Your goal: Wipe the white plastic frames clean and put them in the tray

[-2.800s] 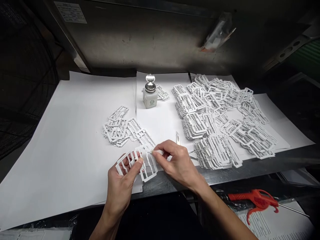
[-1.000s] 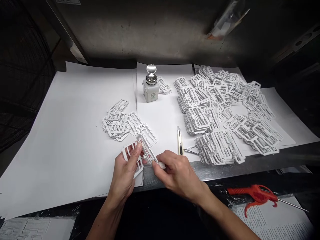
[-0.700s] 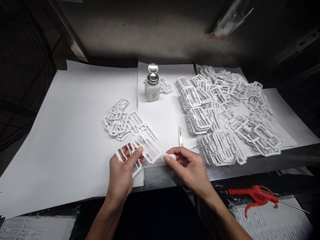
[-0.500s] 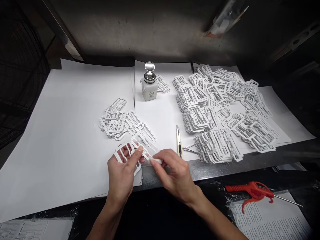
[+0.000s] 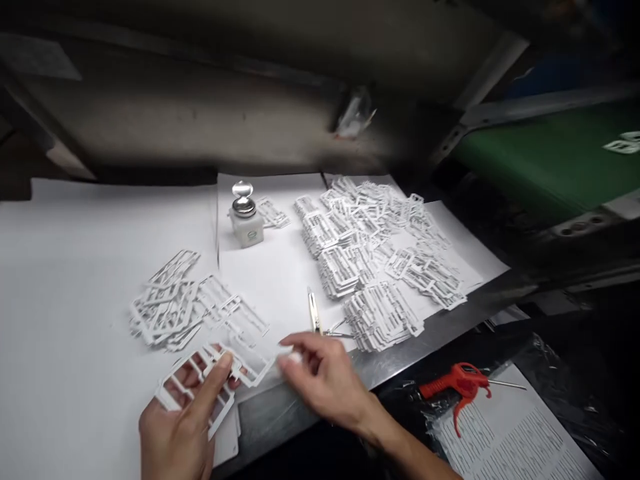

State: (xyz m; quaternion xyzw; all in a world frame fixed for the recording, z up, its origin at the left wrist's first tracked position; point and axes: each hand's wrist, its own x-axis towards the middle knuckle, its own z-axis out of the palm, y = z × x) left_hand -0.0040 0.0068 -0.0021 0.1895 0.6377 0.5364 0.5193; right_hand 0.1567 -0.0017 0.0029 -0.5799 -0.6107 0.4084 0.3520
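The left hand (image 5: 183, 427) pinches white frames (image 5: 257, 379) under its thumb, near the front edge of the counter (image 5: 285, 415). The right hand (image 5: 323, 375) is half curled just beside them, and it's too blurry to tell if it holds anything. More frames lie in a messy pile (image 5: 167, 307) behind the left hand.

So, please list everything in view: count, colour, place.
Held frames: at least two, white, lower left
Wad: one, white, lower centre
Paper: several, white, across bench
Bottle: one, whitish, on paper
Frame piles: several, white, left, right, behind bottle
Knife: one, cream, centre
Tool: one, silver, beside knife
Air gun: one, red, lower right
Sheet: one, white, under air gun
Bag: one, clear, upper centre
Surface: one, green, upper right
Label: one, pale, upper left
Left hand: one, lower left
Right hand: one, lower centre
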